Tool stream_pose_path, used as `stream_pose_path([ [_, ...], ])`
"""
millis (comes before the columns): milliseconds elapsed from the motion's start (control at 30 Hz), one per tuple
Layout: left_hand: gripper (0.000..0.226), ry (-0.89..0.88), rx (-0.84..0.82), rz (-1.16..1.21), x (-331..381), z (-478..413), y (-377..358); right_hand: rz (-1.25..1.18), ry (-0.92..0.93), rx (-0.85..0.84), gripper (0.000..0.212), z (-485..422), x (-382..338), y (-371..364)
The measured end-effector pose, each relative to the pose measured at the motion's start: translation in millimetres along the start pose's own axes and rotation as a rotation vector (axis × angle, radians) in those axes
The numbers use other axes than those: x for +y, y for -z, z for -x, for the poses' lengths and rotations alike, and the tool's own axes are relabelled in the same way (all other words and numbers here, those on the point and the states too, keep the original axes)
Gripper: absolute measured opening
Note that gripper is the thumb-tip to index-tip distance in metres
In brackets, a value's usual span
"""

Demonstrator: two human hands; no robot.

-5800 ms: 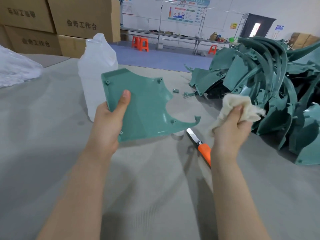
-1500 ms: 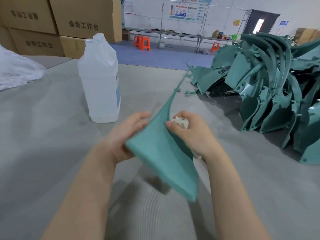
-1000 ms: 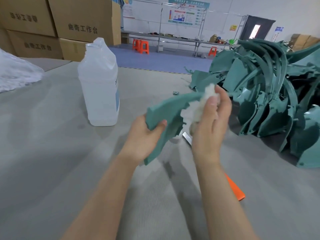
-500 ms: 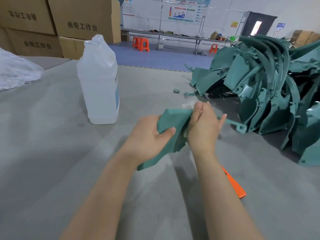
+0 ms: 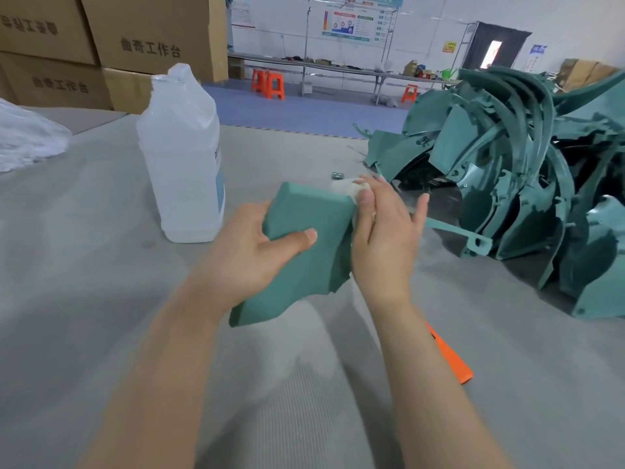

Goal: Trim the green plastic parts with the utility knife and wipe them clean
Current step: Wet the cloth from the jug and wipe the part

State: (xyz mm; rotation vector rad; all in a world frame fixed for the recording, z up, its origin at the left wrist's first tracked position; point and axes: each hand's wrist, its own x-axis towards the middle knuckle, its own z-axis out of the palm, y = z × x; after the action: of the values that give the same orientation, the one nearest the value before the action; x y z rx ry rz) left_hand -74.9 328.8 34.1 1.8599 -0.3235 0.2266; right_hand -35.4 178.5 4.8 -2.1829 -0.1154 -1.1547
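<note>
My left hand (image 5: 252, 257) grips a flat green plastic part (image 5: 304, 242) above the grey table, thumb on its upper face. A thin arm of the part (image 5: 456, 230) sticks out to the right, past my right hand. My right hand (image 5: 385, 238) holds a white cloth (image 5: 348, 189) against the part's right edge, thumb and fingers around it; most of the cloth is hidden by the hand. The orange utility knife (image 5: 451, 358) lies on the table under my right forearm, its blade end hidden.
A translucent plastic bottle (image 5: 182, 154) stands on the grey table (image 5: 84, 265) left of my hands. A heap of green plastic parts (image 5: 527, 184) fills the right side. Cardboard boxes (image 5: 111, 45) and a white bag (image 5: 27, 140) sit at the far left.
Over the last second my right hand slid the cloth down the part from a raised position. My left hand turned the part so its broad face points up. The knife stayed put.
</note>
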Motion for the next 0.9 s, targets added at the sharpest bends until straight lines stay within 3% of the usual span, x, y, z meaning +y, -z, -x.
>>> stream_pose_path([
  [167,0.010,0.017,0.003,-0.011,-6,0,23,0.173,-0.432,0.066,0.040,-6,58,3],
  [300,0.016,0.055,0.000,-0.011,-13,-1,31,0.122,-0.510,0.179,0.035,-5,73,7],
  [400,0.014,0.127,0.118,0.118,-22,-6,37,-0.160,-0.643,0.433,0.039,-16,66,18],
  [500,0.012,0.222,0.277,0.368,-30,-13,35,-0.670,-0.826,0.615,0.037,-25,56,34],
  [567,0.011,0.261,0.281,0.488,-30,-15,22,-0.938,-0.922,0.539,0.036,-23,42,33],
  [633,0.008,0.284,0.226,0.607,-27,-16,5,-0.964,-0.990,0.292,0.031,-17,24,19],
  [733,0.014,0.303,0.198,0.759,-23,-15,-10,-0.724,-0.720,-0.140,0.028,3,-3,-9],
  [833,0.019,0.244,0.268,0.837,-23,-17,-8,-0.696,-0.483,-0.208,0.019,11,-14,-20],
  [900,0.017,0.220,0.309,0.848,-22,-17,-11,-0.752,-0.537,-0.126,0.022,12,-12,-21],
])
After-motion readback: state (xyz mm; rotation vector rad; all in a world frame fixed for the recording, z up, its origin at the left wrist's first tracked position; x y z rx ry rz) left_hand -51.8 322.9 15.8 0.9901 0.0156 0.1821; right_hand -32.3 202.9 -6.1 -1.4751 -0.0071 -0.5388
